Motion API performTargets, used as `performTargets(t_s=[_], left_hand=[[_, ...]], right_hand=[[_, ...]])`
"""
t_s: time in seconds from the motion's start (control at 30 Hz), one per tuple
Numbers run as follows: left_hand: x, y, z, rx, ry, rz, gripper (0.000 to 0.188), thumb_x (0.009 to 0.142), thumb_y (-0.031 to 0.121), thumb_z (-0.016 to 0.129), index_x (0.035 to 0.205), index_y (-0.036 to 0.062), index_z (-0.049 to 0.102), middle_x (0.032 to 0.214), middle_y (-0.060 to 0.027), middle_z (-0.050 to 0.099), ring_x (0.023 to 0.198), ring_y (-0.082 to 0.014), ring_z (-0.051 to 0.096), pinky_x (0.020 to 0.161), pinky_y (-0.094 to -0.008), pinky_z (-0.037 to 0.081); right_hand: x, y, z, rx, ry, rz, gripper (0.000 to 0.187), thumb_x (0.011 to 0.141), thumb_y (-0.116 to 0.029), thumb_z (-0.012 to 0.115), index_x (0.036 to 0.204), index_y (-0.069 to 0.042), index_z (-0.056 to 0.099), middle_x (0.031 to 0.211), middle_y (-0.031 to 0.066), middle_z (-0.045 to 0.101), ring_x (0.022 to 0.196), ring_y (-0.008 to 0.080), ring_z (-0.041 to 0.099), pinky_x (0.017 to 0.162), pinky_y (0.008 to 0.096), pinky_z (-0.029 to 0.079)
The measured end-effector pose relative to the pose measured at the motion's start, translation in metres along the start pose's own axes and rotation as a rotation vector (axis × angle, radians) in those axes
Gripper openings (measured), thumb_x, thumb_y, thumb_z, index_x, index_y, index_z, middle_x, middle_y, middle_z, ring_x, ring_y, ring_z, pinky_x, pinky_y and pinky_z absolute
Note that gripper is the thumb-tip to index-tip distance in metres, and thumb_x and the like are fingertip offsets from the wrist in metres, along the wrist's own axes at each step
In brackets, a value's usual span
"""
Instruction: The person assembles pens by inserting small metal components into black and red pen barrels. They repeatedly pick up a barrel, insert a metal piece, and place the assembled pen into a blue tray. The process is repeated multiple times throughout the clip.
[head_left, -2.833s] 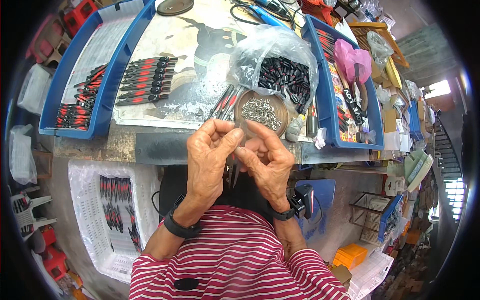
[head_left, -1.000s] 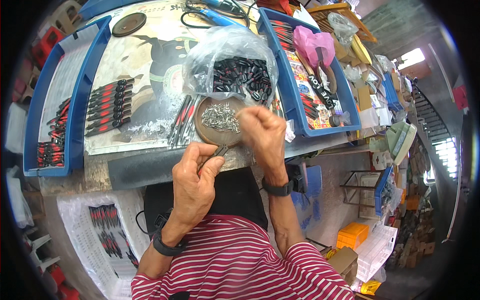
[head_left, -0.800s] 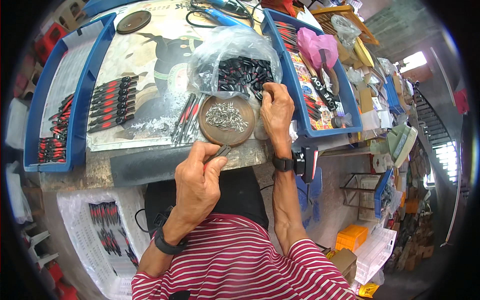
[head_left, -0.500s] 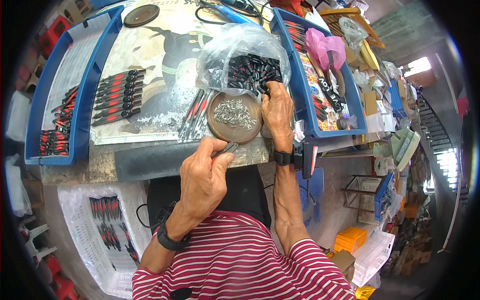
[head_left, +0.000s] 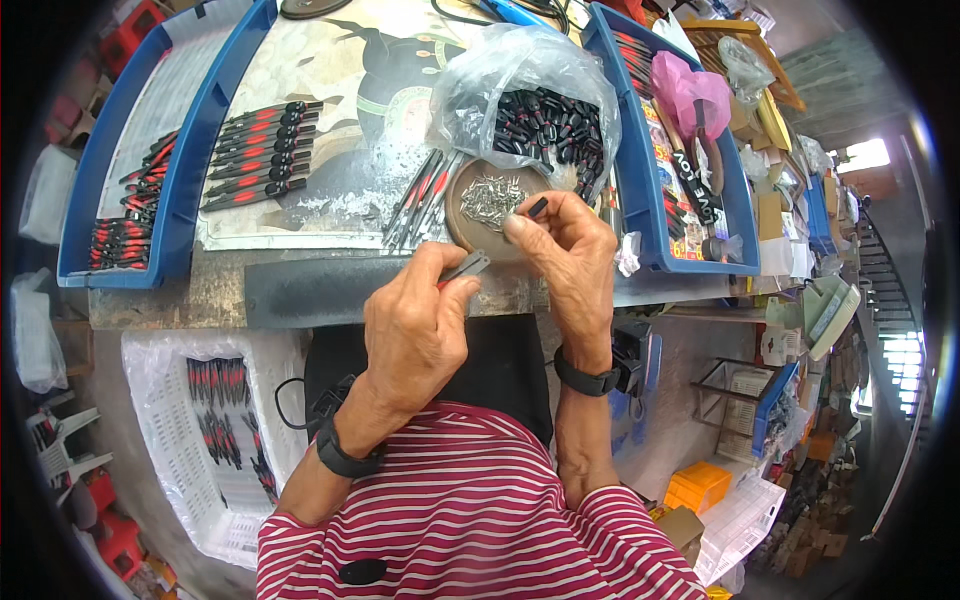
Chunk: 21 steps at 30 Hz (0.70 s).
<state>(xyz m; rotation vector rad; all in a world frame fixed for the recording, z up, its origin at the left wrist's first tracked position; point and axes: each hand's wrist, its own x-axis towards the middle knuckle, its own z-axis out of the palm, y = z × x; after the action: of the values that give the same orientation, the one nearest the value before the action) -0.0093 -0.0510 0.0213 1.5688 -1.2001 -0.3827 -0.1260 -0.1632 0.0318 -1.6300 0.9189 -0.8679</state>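
Observation:
My left hand (head_left: 415, 325) is closed on a small flat tool with a grey metal end (head_left: 468, 265) and a bit of red near the fingers. In a pinch between thumb and fingers, my right hand (head_left: 572, 250) holds a small black plastic piece (head_left: 538, 208), just over the edge of a round brown dish (head_left: 462, 232). Small silvery metal parts (head_left: 490, 200) are heaped in that dish. Behind it, a clear plastic bag (head_left: 478, 75) lies open with many black and red pieces (head_left: 555, 125) in it. Several slim red and grey tools (head_left: 415, 200) lie left of the dish.
Black and red tools (head_left: 262, 155) lie in a row by a long blue tray (head_left: 205, 120). Another blue tray (head_left: 640, 200) on the right holds a pink bag (head_left: 690, 90). Below the table's front edge, a plastic-lined white crate (head_left: 170, 440) holds more tools.
My right hand has come out of the bag, back toward me and my left hand, with a black piece in its fingers. The left hand keeps its grip on the tool.

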Motion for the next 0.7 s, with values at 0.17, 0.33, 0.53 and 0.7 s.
performTargets(t_s=[0.17,0.33,0.53,0.7], left_hand=[[0.0,-0.003,-0.002,0.044,0.023,0.038,0.016,0.079,0.001,0.062,0.093,0.0001,0.055,0.078,-0.0172,0.061,0.065,-0.0345,0.062,0.056,-0.0385,0.047],[0.0,-0.006,-0.004,0.061,0.032,0.045,0.016,0.078,0.001,0.063,0.093,0.001,0.056,0.078,-0.0166,0.061,0.065,-0.0345,0.062,0.055,-0.0387,0.047],[-0.001,-0.007,-0.005,0.085,0.036,0.07,0.017,0.078,0.001,0.063,0.094,0.0012,0.056,0.078,-0.0162,0.062,0.064,-0.0345,0.062,0.055,-0.0385,0.047],[-0.002,-0.008,-0.006,0.152,0.019,0.123,0.02,0.077,0.002,0.064,0.094,0.0005,0.056,0.079,-0.0145,0.06,0.065,-0.0323,0.062,0.055,-0.0376,0.048]], right_hand=[[-0.007,-0.007,0.008,0.305,-0.101,0.183,0.015,0.083,-0.01,0.067,0.091,0.0,0.06,0.067,0.0024,0.058,0.05,0.0059,0.05,0.042,0.0173,0.037],[-0.008,-0.002,0.013,0.485,-0.085,0.224,0.014,0.085,-0.01,0.066,0.086,0.002,0.06,0.066,0.0076,0.063,0.049,0.0076,0.055,0.041,0.0181,0.043],[-0.009,0.002,0.013,0.497,-0.106,0.262,0.013,0.087,-0.009,0.063,0.086,0.002,0.059,0.068,0.0115,0.064,0.048,0.0084,0.054,0.039,0.0187,0.041],[-0.014,0.001,0.016,0.53,-0.123,0.29,0.013,0.086,-0.01,0.065,0.084,0.002,0.06,0.065,0.0101,0.064,0.047,0.0075,0.054,0.038,0.018,0.042]])
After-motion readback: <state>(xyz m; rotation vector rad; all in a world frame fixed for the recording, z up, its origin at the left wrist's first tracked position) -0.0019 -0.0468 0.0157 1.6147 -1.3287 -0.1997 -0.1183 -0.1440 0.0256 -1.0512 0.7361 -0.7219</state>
